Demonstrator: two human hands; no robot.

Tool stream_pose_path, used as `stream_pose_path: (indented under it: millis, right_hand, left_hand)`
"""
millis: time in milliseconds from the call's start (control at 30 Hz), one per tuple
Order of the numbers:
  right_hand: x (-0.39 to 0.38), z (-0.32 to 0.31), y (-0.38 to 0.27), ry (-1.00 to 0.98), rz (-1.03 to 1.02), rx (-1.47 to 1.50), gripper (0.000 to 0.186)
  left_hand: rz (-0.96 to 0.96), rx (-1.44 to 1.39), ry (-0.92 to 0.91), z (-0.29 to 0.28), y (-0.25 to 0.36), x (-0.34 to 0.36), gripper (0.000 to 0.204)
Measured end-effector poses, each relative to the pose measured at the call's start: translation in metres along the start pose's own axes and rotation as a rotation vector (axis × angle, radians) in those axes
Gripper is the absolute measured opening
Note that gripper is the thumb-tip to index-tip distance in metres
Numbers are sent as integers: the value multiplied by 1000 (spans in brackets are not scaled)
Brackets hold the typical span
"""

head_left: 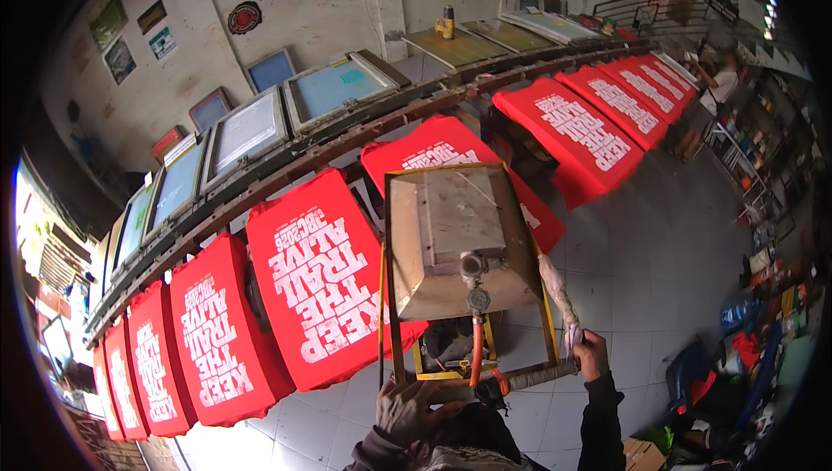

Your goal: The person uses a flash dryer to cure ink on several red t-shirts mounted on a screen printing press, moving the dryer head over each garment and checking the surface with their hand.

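In front of me stands a boxy metal gas heater in a yellow-edged frame. A valve on its near side joins an orange hose that runs down toward a wrapped handlebar. My left hand is closed over the left end of the frame's handlebar. At the right, my right hand grips the lower end of a tape-wrapped lever. Beneath and beyond the heater lies a red printed T-shirt, partly hidden by it. Another red T-shirt with white lettering lies just left.
A long rail carries several more red shirts on boards, running both ways. Behind it lean screen-printing frames along a wall. A yellow-and-black bottle stands on the far ledge. Another person is at the far right, near cluttered shelves.
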State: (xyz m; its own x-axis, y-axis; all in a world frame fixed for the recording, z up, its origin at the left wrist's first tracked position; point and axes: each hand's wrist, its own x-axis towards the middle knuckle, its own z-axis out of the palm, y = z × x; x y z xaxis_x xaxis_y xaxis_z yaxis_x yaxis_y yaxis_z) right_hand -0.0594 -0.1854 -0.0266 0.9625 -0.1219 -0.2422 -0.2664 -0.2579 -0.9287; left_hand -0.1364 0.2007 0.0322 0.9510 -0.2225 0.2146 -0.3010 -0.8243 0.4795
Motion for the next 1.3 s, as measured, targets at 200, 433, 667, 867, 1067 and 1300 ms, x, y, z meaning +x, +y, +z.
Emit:
stream_pose_path:
  millis: [200, 433, 667, 867, 1067, 1300]
  right_hand:
    - [-10, 4, 0, 12, 1, 14, 13]
    - [-32, -9, 8, -10, 35, -61, 21]
    - [-62, -17, 3, 102, 84, -107, 15]
    - [-67, -14, -8, 152, 124, -34, 10]
    - [-81, -28, 37, 206, 139, -25, 17]
    - [-100, -51, 66, 252, 101, 105, 10]
  left_hand:
    - [-28, 54, -37, -8, 13, -6, 45]
    - [-6, 56, -73, 1, 10, -21, 56]
    - [123, 85, 5, 10, 13, -19, 56]
    - [112, -1, 87, 28, 2, -19, 38]
    - [209, -21, 80, 26, -8, 3, 50]
    - [390, -53, 52, 38, -13, 39, 50]
